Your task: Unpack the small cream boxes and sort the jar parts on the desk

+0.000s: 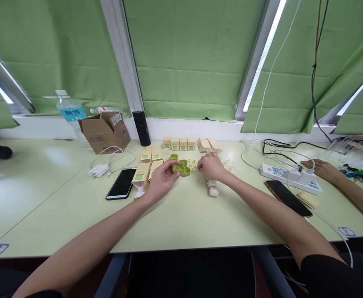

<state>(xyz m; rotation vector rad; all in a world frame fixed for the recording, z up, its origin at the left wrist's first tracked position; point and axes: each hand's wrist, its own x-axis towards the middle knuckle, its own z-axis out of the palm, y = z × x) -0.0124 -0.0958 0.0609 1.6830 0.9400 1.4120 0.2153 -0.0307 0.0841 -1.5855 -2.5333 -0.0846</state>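
Observation:
My left hand point(162, 180) is closed, fingers and thumb gripping the edge of a small green moulded tray point(185, 170) with rounded compartments. Just right of it, my right hand point(211, 167) hovers low over the table with fingers curled together; whatever they pinch, if anything, is too small to make out. Between the hands lie several tiny yellow pieces point(194, 162). Behind the tray sits another small green part point(173, 157). A whitish translucent lump point(213, 189) lies below my right wrist. Clear plastic pieces point(228, 163) are partly hidden behind that wrist.
Small cream boxes point(183, 144) stand in a row at the back, with more cream boxes point(141, 174) by my left hand. A phone point(121, 183), a cardboard box point(104, 133) and a black bottle point(141, 128) are leftward. Rightward are a power strip point(290, 178), a second phone point(287, 198) and another person's hand point(322, 170).

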